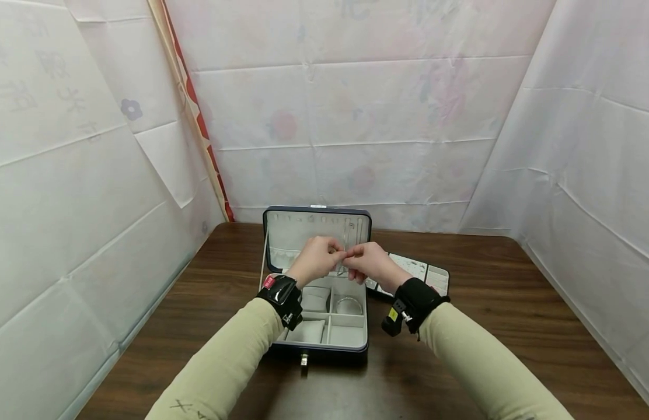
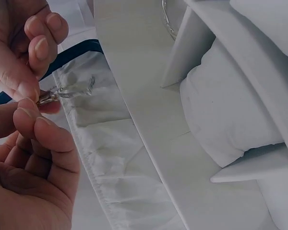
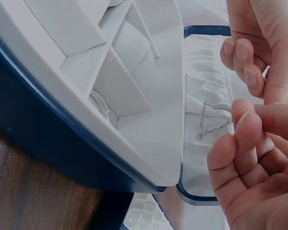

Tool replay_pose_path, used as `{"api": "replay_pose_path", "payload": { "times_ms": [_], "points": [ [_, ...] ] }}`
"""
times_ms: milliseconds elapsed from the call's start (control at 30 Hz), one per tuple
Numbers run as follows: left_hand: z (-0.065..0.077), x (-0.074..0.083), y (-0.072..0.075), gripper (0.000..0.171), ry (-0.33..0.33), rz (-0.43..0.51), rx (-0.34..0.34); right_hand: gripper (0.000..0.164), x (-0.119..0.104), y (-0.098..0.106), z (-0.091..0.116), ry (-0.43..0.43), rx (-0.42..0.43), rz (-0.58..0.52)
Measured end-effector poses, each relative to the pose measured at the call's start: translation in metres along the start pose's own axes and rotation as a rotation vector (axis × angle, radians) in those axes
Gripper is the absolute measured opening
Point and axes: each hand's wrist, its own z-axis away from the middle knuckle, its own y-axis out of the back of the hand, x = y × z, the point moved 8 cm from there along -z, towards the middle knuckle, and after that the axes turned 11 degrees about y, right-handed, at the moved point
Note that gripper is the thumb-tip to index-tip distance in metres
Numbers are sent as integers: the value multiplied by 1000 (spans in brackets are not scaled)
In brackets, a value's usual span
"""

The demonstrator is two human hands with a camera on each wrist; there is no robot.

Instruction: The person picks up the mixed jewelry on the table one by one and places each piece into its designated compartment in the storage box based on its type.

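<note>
My left hand [image 1: 316,256] and right hand [image 1: 374,263] meet before the raised lid of a dark blue jewellery box [image 1: 367,338]. Fingertips of both pinch a thin silver chain [image 3: 202,120], whose loose part dangles below them. In the left wrist view, this chain's metal end lies between the two hands' fingertips, partly hidden. Behind it is the gathered white pocket [image 2: 110,139] of the lid. Other fine chains [image 1: 352,230] hang from hooks at the lid's upper right.
The box's base has white compartments; one holds a bangle [image 1: 349,304], others hold white cushions [image 1: 307,331]. A flat jewellery tray [image 1: 438,279] lies to the right, behind my right wrist. The box stands on a brown wooden table [image 1: 487,280] with white sheeting around it.
</note>
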Motion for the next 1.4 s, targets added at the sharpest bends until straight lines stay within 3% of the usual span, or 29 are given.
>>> {"api": "replay_pose_path", "payload": {
  "times_ms": [367,700,800,1100,1233,1400],
  "points": [
    [2,4,0,17,-15,21,0,24,9,-2,1,-15,9,-105],
    [8,-2,9,23,-45,55,43,28,5,-1,0,1,10,-67],
    [9,-7,13,28,-40,-27,94,28,3,-1,0,3,3,-50],
    [10,-16,16,23,-67,-397,253,29,-6,-1,0,34,-26,-25],
    [10,-14,14,20,-72,-490,264,28,-14,1,0,54,-30,-12],
    [8,-16,8,19,-43,-553,228,26,-24,3,-2,79,-33,7]
  ]
}}
